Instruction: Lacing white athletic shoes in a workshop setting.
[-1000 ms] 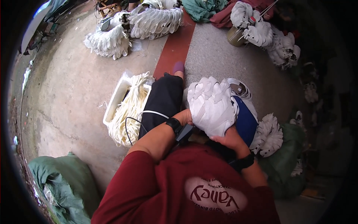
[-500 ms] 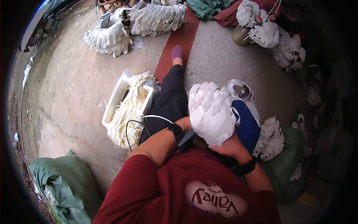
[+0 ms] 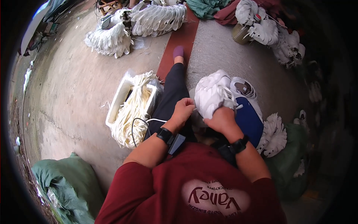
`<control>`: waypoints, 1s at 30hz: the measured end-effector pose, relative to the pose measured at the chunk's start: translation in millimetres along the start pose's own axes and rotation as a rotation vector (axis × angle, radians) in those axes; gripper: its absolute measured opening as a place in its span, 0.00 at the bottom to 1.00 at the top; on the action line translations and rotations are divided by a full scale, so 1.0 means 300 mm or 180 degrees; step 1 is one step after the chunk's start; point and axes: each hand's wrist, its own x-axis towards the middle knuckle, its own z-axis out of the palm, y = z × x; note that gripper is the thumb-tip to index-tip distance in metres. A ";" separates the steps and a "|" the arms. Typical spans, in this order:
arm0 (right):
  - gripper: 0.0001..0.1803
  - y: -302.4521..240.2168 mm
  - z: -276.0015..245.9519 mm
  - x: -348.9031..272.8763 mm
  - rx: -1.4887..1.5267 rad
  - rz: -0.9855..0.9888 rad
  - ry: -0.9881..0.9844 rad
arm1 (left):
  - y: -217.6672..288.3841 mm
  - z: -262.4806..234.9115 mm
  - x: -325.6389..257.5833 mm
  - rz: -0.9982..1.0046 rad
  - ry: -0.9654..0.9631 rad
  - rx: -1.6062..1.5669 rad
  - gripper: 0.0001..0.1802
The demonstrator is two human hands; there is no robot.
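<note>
Apparently working at the white shoe-upper bundle [image 3: 212, 93], just left of the blue panel [image 3: 249, 121]: gripping its near edge with the right hand [image 3: 223, 121], pinching narrowly beside it with the left hand [image 3: 182, 111], contents unclear. Next, needing steady support.

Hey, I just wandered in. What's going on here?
A person in a maroon shirt is handling a bundle of white, layered pieces that look like shoe parts. The right hand is against its near side, fingers mostly hidden; the left hand is beside it, fingertips bunched, though what they hold is too small to tell. To the left, a white box holds cream laces or cords, and more white bundles lie farther away.
</note>
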 end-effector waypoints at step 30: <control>0.12 0.320 0.054 -0.237 0.3634 -0.0881 0.2980 | 0.126 0.189 -0.060 0.2031 -0.1246 0.2357 0.10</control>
